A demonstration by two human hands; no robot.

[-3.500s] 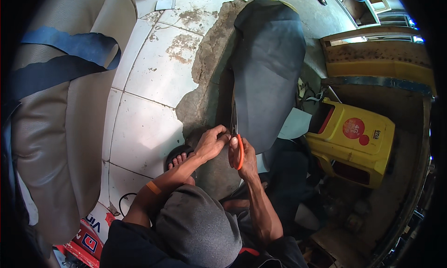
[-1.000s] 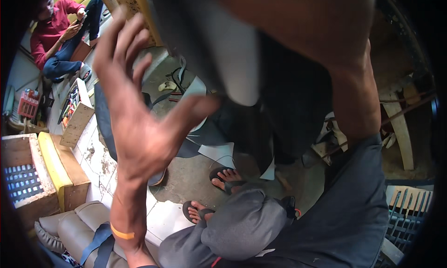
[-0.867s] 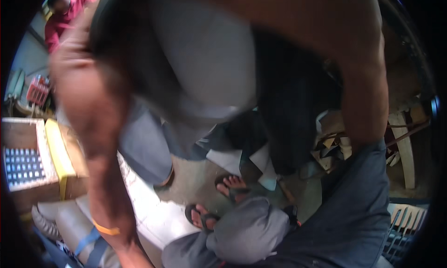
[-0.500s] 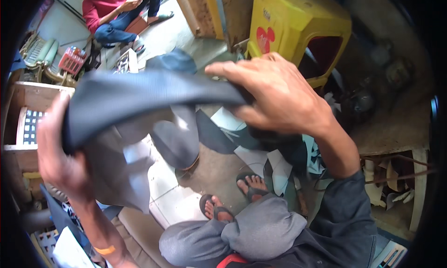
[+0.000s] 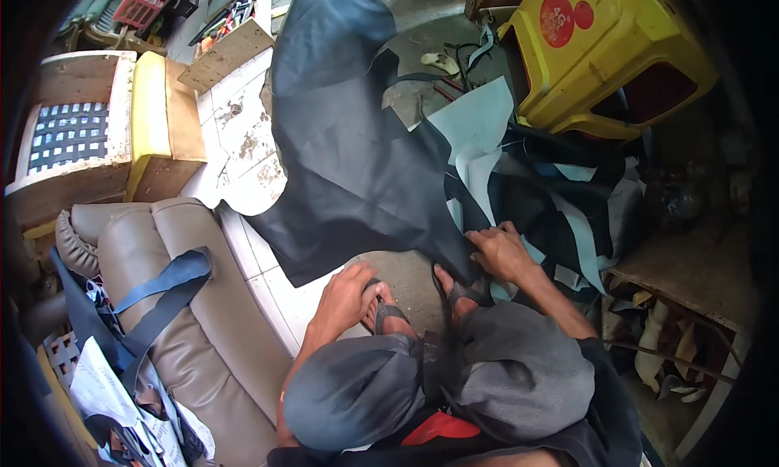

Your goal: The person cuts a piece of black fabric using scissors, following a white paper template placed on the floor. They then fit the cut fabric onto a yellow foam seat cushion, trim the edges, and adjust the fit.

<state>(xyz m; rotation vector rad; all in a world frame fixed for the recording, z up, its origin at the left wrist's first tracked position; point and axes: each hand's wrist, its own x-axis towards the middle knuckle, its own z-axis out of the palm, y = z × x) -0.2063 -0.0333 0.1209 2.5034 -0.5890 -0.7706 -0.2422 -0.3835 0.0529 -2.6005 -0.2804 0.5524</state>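
A large black leatherette sheet [image 5: 341, 159] lies spread on the floor before me, with an irregular outline and soft creases. At its near right corner, beside my right foot, my right hand [image 5: 505, 253] is closed on the sheet's edge with bent fingers. My left hand [image 5: 345, 295] hangs low by my left foot, close to the sheet's near edge. Its fingers are curled together, and what they hold, if anything, is hidden. Black and pale offcuts [image 5: 560, 191] lie heaped to the right of the sheet.
A brown padded cushion [image 5: 182, 305] with dark straps lies at left, near a wooden frame [image 5: 122, 126] with woven webbing. A tool box [image 5: 231, 49] stands at the far left. A yellow plastic stool [image 5: 600, 53] and a wooden shelf [image 5: 690, 292] are on the right.
The black sheet, held up between both hands before, now lies on the floor. Both hands have come down toward my feet, and my view has tilted downward. The seated person is out of view.
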